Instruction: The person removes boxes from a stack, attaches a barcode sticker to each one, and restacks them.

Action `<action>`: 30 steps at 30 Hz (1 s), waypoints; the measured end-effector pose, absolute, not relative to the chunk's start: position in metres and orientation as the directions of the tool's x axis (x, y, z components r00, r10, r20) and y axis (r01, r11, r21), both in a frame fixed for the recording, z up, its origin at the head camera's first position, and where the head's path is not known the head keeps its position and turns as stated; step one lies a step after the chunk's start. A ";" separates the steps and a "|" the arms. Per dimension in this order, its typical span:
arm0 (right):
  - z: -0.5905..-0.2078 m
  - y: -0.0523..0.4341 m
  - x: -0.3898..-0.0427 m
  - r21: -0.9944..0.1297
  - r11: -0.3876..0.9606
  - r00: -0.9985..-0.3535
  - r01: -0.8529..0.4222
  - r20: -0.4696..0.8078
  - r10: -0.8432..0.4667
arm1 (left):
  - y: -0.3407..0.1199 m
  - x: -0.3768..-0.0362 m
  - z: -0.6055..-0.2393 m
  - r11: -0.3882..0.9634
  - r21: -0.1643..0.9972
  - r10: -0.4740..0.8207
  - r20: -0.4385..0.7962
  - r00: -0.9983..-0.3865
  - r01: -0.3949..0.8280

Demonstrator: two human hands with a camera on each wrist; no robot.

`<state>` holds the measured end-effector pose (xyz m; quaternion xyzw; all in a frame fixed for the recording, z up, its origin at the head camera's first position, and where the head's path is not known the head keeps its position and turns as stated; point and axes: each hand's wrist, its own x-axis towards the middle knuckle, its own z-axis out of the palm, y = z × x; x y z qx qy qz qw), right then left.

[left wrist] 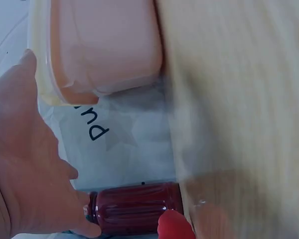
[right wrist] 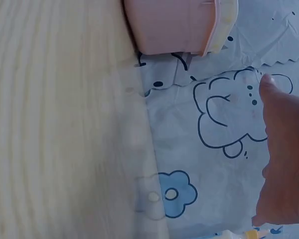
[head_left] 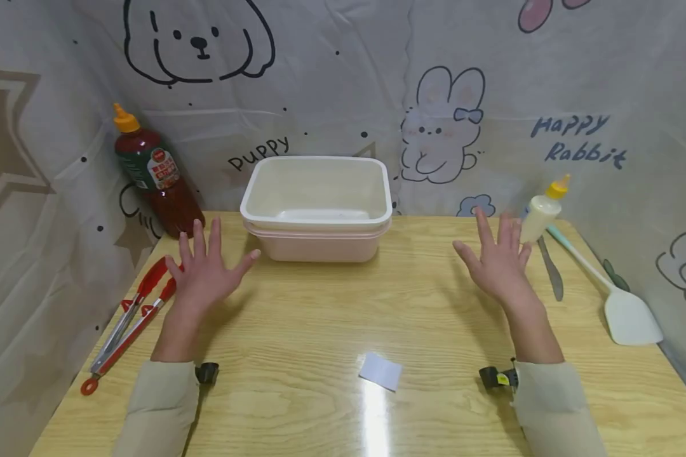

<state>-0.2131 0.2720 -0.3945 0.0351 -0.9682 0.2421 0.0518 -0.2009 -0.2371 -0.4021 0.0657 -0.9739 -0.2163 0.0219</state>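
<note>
My left hand (head_left: 202, 273) is spread above the table's left side, holding nothing. Beside it lie red-tipped metal tongs (head_left: 128, 330), their arms apart, and behind it stands a red sauce bottle (head_left: 162, 181) with a yellow nozzle cap. My right hand (head_left: 498, 265) is spread above the right side, also holding nothing. Closest to it is a small squeeze bottle (head_left: 542, 216) with pale contents, partly hidden by the fingers. Between the hands, at the back, sit nested plastic bins (head_left: 320, 247), white inside and pink outside. The left wrist view shows the pink bin wall (left wrist: 109, 45) near the thumb.
A white spatula (head_left: 631, 314) with a mint handle and a spreader knife (head_left: 551, 270) lie at the right. A small white paper (head_left: 380, 370) lies on the front middle of the wooden table (head_left: 297, 317). A printed cloth (head_left: 331, 95) hangs behind and at both sides.
</note>
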 end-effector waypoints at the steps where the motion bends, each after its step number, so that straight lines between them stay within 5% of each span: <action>1: -0.393 0.271 -0.215 -0.494 0.862 -0.991 -0.111 0.117 -0.061 | -0.237 -0.203 -0.400 0.888 0.445 -0.139 0.014 -0.990 -0.118; 8: -0.381 0.256 -0.243 -0.694 0.681 -0.970 -0.235 0.122 -0.210 | -0.243 -0.221 -0.389 0.777 0.623 -0.112 0.001 -0.994 -0.087; 13: -0.375 0.235 -0.267 -0.734 0.616 -0.950 -0.287 0.137 -0.279 | -0.247 -0.233 -0.386 0.653 0.755 -0.068 -0.025 -0.997 -0.064; 30: -0.370 0.167 -0.303 -0.836 0.535 -0.961 -0.123 -0.035 -0.275 | -0.236 -0.262 -0.391 0.546 0.837 0.038 -0.050 -0.998 -0.021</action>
